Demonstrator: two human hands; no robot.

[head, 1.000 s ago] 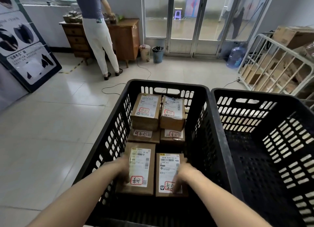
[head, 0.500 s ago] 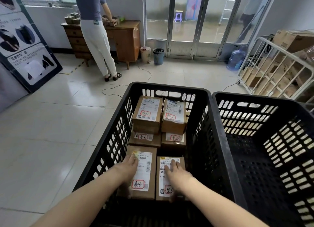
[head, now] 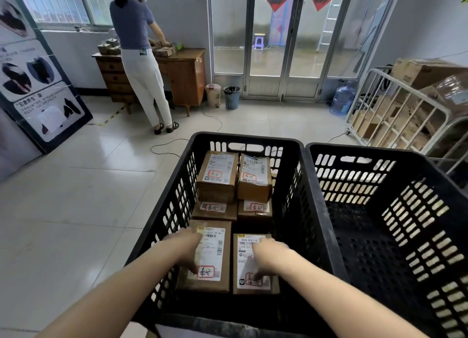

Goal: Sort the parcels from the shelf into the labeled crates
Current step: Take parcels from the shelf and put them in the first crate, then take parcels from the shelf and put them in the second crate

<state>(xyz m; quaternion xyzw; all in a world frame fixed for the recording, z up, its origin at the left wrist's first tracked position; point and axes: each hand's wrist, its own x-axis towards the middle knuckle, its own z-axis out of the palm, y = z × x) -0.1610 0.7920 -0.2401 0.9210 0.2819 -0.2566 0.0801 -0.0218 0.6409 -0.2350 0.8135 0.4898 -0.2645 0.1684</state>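
Note:
Two black slotted crates stand side by side in front of me. The left crate [head: 243, 138] holds several brown parcels with white labels. Two stacked pairs [head: 217, 178] sit at its far end, and two more parcels lie flat at the near end. My left hand [head: 186, 249] rests on the near left parcel [head: 215, 246], fingers spread down over its label. My right hand [head: 268, 258] lies on the near right parcel [head: 274, 285] the same way. Neither hand grips a parcel. I see no parcels in the right crate [head: 379, 152].
A person [head: 141, 59] stands at a wooden desk [head: 186, 77] at the back left. A white cage cart [head: 405, 115] with cartons is at the right, beside a water bottle [head: 343, 98]. Two bins [head: 231, 97] and a cable [head: 164, 145] are on the floor.
My hands held the two near parcels by their sides, then let go and moved on top of them. They now sit a little nearer to me. The view has tilted up.

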